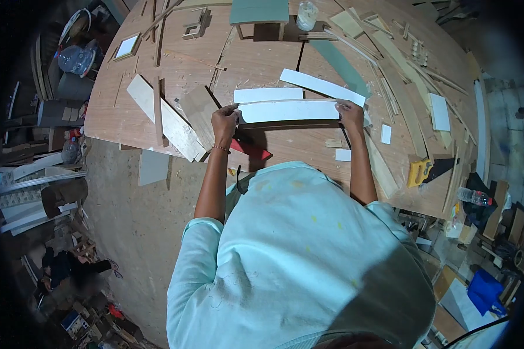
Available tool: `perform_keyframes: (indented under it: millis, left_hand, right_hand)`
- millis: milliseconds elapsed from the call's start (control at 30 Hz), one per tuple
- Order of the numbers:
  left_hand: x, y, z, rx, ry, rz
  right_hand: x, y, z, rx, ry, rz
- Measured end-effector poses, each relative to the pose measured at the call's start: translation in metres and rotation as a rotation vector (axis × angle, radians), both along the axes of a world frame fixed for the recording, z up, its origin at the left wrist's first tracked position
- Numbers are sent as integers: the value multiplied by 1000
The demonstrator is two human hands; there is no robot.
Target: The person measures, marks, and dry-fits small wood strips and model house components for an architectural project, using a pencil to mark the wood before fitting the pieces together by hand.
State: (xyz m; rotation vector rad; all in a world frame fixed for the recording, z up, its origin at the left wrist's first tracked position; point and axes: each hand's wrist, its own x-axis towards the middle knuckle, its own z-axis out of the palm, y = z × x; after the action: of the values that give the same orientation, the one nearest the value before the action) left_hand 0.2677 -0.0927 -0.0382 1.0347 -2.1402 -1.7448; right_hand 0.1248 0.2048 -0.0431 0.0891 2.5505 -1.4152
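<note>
A long white strip of board (288, 111) stretches between my two hands above the workbench. My left hand (225, 123) is closed on its left end, and my right hand (350, 114) pinches the right end. Just behind it lies a shorter white strip (268, 95). Another white strip (320, 87) slants away at the back right, its near end close to my right hand. Below my left hand, a red piece (251, 150) with a dark part lies near the bench edge. Small white pieces (343, 155) rest right of centre.
The wooden workbench (186, 61) carries loose boards (169, 119) at left and many wood strips (402, 87) at right. A yellow-handled handsaw (420, 172) lies near the right front edge. At the back stand a small green-topped stool (259, 11) and a clear jar (307, 15).
</note>
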Motion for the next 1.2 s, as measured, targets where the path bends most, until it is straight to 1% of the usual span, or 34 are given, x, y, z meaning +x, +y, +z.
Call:
perform_keyframes:
  millis: [100, 167, 333, 500, 600, 667, 700, 800, 867, 967, 1067, 1133, 1200]
  left_hand:
    - [2, -1, -2, 34, -1, 4]
    - [0, -2, -8, 49, 75, 50]
    - [-1, -4, -10, 47, 56, 37]
    - [-2, -6, -12, 63, 61, 18]
    - [-2, -7, -14, 46, 56, 14]
    - [-2, -4, -10, -13, 61, 30]
    - [-2, -3, -8, -14, 59, 32]
    - [-2, -3, -1, -45, 32, 3]
    - [-3, -6, 0, -42, -30, -59]
    - [-3, 0, 12, -113, -61, -45]
    - [-3, -2, 2, -90, -18, 5]
    - [-3, 1, 8, -118, -61, 5]
    - [-3, 1, 4, -90, 3, 75]
  right_hand:
    - [2, -2, 8, -8, -18, -2]
    - [2, -2, 7, -17, -18, 0]
    - [-1, -1, 3, 8, 46, 38]
    - [-2, 0, -1, 8, 35, 42]
    - [-2, 1, -4, 3, 11, 28]
    - [-2, 1, -4, 7, -1, 26]
    - [-3, 1, -5, 12, 25, 34]
    - [-3, 0, -4, 36, 53, 52]
    - [-2, -1, 0, 56, 55, 60]
    - [-2, 0, -2, 84, 70, 63]
    - [-2, 0, -6, 31, 38, 30]
    - [1, -2, 3, 14, 36, 24]
    - [2, -3, 5, -8, 34, 19]
